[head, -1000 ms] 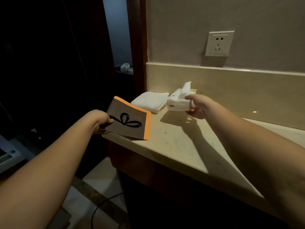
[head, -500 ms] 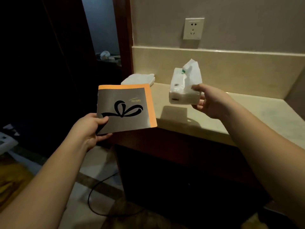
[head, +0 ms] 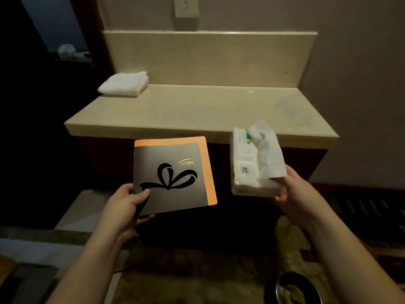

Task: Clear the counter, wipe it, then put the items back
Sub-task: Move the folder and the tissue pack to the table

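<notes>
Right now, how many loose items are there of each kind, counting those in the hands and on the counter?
Booklet, held by the left hand: 1
Tissue pack, held by the right hand: 1
Folded white towel, on the counter: 1
Total: 3

White wall socket [head: 186, 9] cut off by top edge; round dark metal bin [head: 295, 289] clipped at bottom edge, contents too dim to identify. Gold print on the grey orange-edged booklet [head: 173, 175] too small to read, its lower-left corner under the left hand's [head: 126, 205] thumb. Label on the white soft tissue pack [head: 247, 163] illegible, its underside hidden by the right hand [head: 293, 191].
</notes>
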